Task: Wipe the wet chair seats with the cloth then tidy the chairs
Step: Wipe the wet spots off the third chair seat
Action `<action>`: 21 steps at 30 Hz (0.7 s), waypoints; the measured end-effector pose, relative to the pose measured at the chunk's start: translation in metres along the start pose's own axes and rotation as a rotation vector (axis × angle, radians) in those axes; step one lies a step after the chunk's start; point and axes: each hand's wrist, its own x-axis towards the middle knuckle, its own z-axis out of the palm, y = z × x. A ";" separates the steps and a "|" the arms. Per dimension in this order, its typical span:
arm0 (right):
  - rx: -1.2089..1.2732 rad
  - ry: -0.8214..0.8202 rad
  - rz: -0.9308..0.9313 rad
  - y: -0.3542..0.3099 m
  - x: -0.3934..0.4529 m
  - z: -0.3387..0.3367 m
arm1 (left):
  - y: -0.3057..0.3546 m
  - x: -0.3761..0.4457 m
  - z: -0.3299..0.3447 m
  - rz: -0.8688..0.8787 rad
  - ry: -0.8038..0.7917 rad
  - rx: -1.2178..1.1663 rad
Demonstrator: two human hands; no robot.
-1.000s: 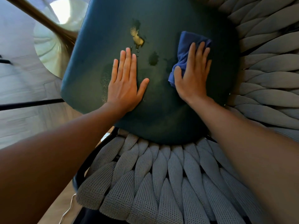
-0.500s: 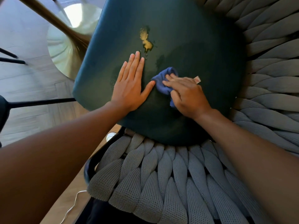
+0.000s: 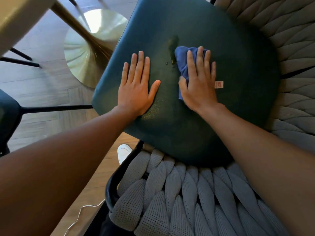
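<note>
A dark teal chair seat (image 3: 238,53) fills the middle of the head view, ringed by a grey braided backrest (image 3: 179,198). A wet streak (image 3: 173,43) with small droplets lies near the seat's centre. My right hand (image 3: 199,80) lies flat, fingers straight, pressing a crumpled blue cloth (image 3: 181,58) onto the seat just right of the streak; a pink tag (image 3: 219,84) sticks out beside the hand. My left hand (image 3: 138,84) rests flat on the seat to the left of the cloth, fingers spread, holding nothing.
A brass table pedestal base (image 3: 88,48) stands on the wooden floor at upper left, under a table edge (image 3: 15,19). Another dark chair (image 3: 8,116) with black legs is at far left. A white shoe (image 3: 123,152) and a white cable (image 3: 81,213) lie below.
My right hand has carried the cloth up and to the right, from beside my left thumb to the wet streak, and its fingers have straightened. The yellowish puddle looks smaller. My left hand stays put.
</note>
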 end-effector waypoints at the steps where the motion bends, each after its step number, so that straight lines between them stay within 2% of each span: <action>1: -0.015 0.049 -0.025 -0.003 -0.001 0.005 | 0.000 0.000 0.000 0.000 0.001 -0.007; 5: 0.049 0.118 -0.153 -0.008 -0.008 0.012 | -0.002 0.000 -0.002 0.012 -0.002 -0.033; 12: 0.270 -0.023 -0.371 -0.012 -0.044 0.007 | -0.005 0.000 -0.012 0.029 -0.033 -0.108; 14: 0.364 0.009 -0.343 -0.014 -0.050 -0.001 | -0.008 0.001 -0.017 0.021 0.003 -0.145; 17: 0.472 0.153 -0.217 -0.018 -0.050 -0.016 | -0.014 0.012 -0.021 0.015 0.069 -0.142; 21: 0.469 0.274 -0.071 -0.018 -0.012 -0.031 | -0.020 0.029 -0.016 0.029 0.029 -0.087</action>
